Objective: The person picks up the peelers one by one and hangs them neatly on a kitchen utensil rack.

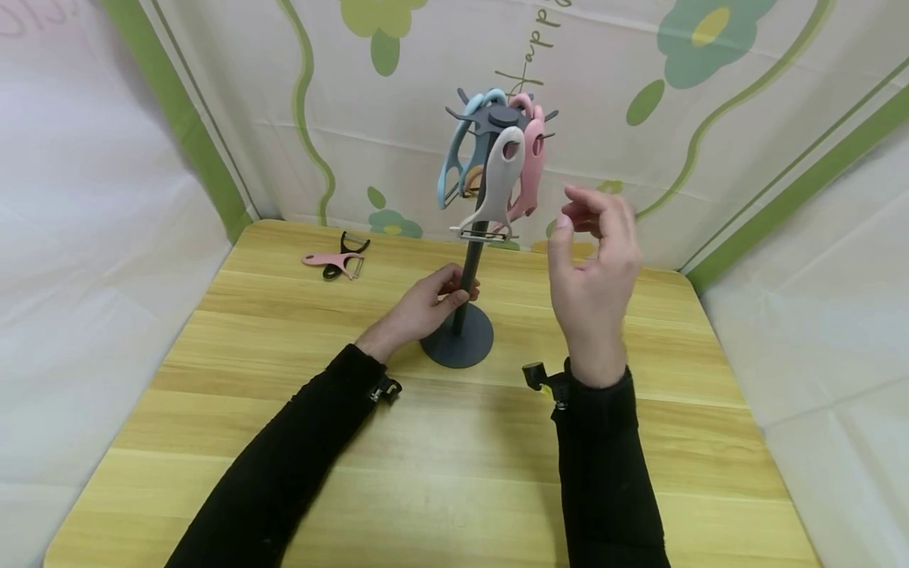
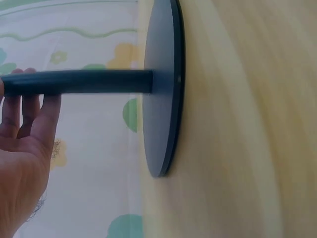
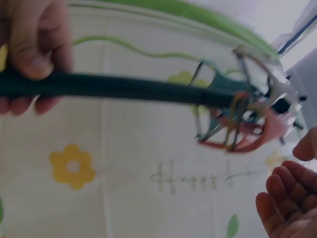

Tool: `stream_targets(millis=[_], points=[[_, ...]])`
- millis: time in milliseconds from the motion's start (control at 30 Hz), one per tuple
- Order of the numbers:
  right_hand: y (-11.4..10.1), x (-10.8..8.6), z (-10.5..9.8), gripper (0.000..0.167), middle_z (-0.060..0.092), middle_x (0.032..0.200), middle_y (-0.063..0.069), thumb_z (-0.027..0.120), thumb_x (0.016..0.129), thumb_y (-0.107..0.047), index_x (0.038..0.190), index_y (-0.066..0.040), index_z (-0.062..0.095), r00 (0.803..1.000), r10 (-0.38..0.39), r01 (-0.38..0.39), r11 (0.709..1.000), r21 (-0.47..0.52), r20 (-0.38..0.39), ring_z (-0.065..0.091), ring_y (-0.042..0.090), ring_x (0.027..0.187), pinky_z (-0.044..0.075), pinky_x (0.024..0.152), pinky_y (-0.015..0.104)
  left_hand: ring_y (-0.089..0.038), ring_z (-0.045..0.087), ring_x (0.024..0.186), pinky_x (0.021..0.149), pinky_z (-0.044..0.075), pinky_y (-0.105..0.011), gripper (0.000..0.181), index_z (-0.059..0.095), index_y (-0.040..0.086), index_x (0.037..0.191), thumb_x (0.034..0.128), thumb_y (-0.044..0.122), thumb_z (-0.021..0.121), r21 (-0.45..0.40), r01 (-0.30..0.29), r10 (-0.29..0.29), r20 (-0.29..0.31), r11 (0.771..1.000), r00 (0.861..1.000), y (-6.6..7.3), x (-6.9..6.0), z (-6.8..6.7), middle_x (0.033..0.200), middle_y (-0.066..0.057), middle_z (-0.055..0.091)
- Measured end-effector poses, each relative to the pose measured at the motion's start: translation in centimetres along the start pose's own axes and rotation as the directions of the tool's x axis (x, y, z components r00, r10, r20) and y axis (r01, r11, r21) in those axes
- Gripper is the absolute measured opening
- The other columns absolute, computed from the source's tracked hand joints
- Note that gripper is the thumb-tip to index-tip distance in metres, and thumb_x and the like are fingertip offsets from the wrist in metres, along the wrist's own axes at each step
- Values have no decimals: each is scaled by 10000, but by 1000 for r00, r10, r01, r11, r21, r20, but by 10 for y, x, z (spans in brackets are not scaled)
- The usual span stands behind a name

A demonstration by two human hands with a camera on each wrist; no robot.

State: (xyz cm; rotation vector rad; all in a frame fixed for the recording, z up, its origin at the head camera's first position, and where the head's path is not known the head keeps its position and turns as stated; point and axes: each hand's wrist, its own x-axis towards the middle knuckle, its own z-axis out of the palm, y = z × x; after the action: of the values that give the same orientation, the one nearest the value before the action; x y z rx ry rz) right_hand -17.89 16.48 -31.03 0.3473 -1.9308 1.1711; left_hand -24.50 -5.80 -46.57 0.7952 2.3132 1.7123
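Observation:
My left hand point(image 1: 422, 308) grips the dark pole point(image 1: 474, 260) of an upright stand just above its round base point(image 1: 461, 353); in the left wrist view, fingers point(image 2: 45, 121) wrap the pole point(image 2: 106, 82). Hooks around the stand's top point(image 1: 503, 117) carry several peelers: a pale grey one point(image 1: 503, 177) facing me, pink ones point(image 1: 533, 162) on the right and blue ones point(image 1: 449, 170) on the left. Something orange behind them is mostly hidden. Just right of the peelers, my right hand point(image 1: 596, 268) is raised in the air, its fingers loosely bent and holding nothing.
On the wooden table point(image 1: 426, 489), back left, a pink peeler point(image 1: 334, 259) lies across a black peeler point(image 1: 331, 273). A printed cloth point(image 1: 426, 110) hangs behind the table, and white cloth sides point(image 1: 831, 315) flank it.

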Motion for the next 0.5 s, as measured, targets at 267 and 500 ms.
stream_targets(millis=[267,500], points=[[60,-8,3,346,754,1323,244,636,1125,-31,1450,30,737,965,70,-68,998,-15,255,711,309,1251,585,1056,293,-351,776,1374,1208,641,-559,218,683,66,1426,1231,141,620,95,-46,44,20,994,999,2,1,-4,1338,-143,775],[90,-15,14,345,754,1376,218,662,1172,-56,1510,3,700,897,111,-125,992,4,427,732,343,1308,644,1117,542,-350,773,1369,1227,626,-560,219,682,65,1426,1231,142,619,96,-46,43,25,994,999,3,0,-5,1334,-142,769]])
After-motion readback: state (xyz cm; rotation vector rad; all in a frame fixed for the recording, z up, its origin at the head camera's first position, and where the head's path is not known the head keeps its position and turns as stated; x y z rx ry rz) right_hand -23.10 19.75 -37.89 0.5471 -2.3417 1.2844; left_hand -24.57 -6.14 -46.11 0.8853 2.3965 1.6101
